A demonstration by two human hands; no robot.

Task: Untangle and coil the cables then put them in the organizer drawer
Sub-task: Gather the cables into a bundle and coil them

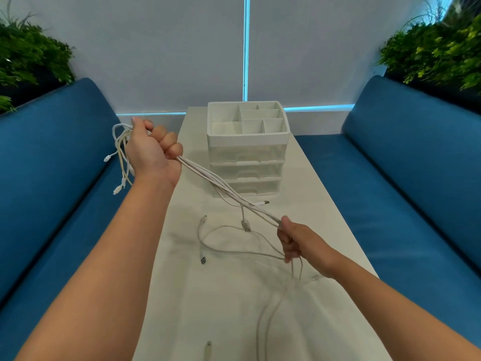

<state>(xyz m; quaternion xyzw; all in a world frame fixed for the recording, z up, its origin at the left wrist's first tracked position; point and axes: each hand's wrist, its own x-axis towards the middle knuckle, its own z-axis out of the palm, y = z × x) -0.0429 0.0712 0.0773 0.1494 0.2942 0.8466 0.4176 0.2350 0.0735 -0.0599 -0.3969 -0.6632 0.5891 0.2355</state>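
A bundle of several white cables (223, 190) stretches taut between my two hands above the white table (226, 321). My left hand (153, 149), raised at the left, grips one end of the bundle in a fist; several plug ends (118, 188) dangle behind it. My right hand (296, 242), lower and to the right, grips the same bundle; loose loops and a USB plug (203, 260) hang and lie on the table below it. The white organizer (248, 149) stands at the table's far end, with a divided top tray and three clear drawers, all closed.
Blue sofa cushions (416, 194) flank the narrow table on both sides. Green plants (437, 53) stand behind the sofa backs at both far corners. A grey wall with a light strip (246, 48) closes the far end. Another cable end (208, 347) lies near the table's front.
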